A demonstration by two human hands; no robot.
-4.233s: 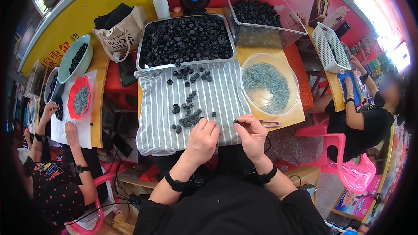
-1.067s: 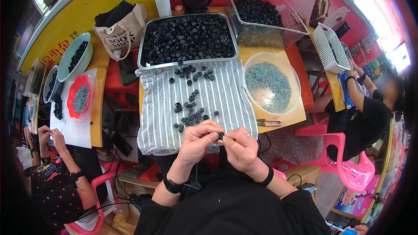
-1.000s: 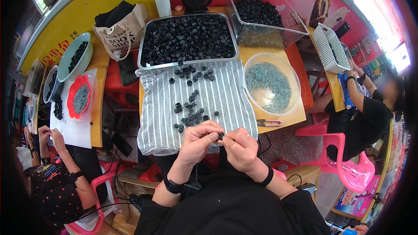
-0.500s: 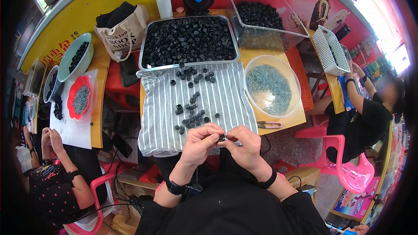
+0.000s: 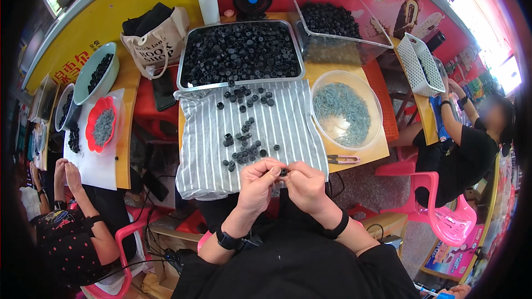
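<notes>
A yellow and red wall curves along the top of the frame, behind a yellow table [image 5: 382, 144] crowded with containers. At centre a striped cloth [image 5: 199, 149] covers the table, scattered with small black parts [image 5: 244, 149]. Above it sits a metal tray [image 5: 185, 75] heaped with the same parts, and at upper right a clear bin [image 5: 310, 5]. A clear bowl of pale metal bits [image 5: 343, 111] stands right of the cloth.

At lower centre the left hand [image 5: 257, 180] and right hand [image 5: 305, 185] meet, fingers pinched together on one small black piece [image 5: 284, 172], just below the cloth's near edge. The fingers hide most of the piece, so its shape is hard to make out. Other people sit at the far left and right, partly cut off.
</notes>
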